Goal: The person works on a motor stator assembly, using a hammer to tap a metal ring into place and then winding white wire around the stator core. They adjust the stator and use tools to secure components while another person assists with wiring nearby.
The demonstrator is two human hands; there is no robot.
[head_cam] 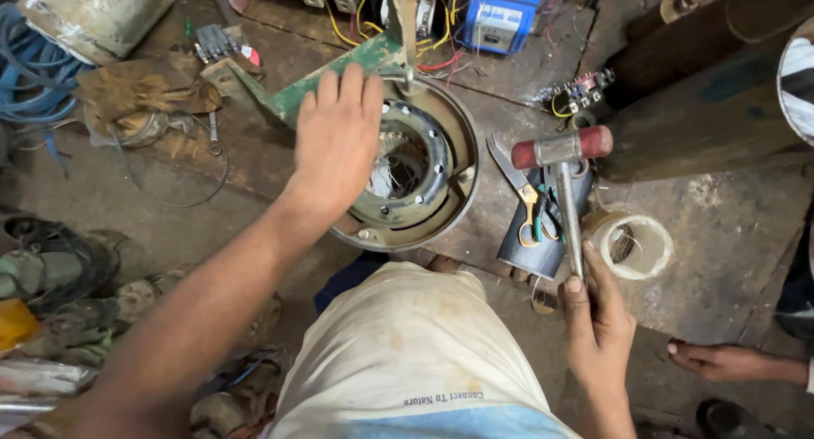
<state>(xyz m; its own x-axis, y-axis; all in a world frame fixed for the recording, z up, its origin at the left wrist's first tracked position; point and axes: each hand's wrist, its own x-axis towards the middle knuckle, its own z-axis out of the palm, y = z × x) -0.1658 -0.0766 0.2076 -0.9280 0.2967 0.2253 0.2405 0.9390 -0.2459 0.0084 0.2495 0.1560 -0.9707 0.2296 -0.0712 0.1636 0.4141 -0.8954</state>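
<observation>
Head view. The left hand [337, 142] is laid flat, fingers extended and open, on the left rim of a round motor housing [441, 203] that rests on the stained workbench [729, 236] at centre. Nothing is gripped by this hand; the palm and fingers are pressed against the housing's metal ring. Inside the housing, a dark inner ring with bolt holes [424, 163] and wire windings [394, 172] are seen. A green metal bracket [331, 79] is observed touching the far-left edge of the housing.

The right hand [598, 320] is closed around the lower end of the metal handle of a mallet [564, 163], near and to the right of the housing. The mallet is held roughly upright in the picture, its head, with red end caps, lying far of the hand and just right of the housing.

Beneath the mallet handle, a dark cylindrical container [534, 244] holding yellow-handled scissors [521, 197] is noted. Just right of it stands a white ring-shaped spool [632, 244]. A blue meter box [500, 15] with yellow and red wires is recorded at the far edge. Worn gloves [140, 96] lie far left. Another person's foot [721, 360] is seen near right.
</observation>
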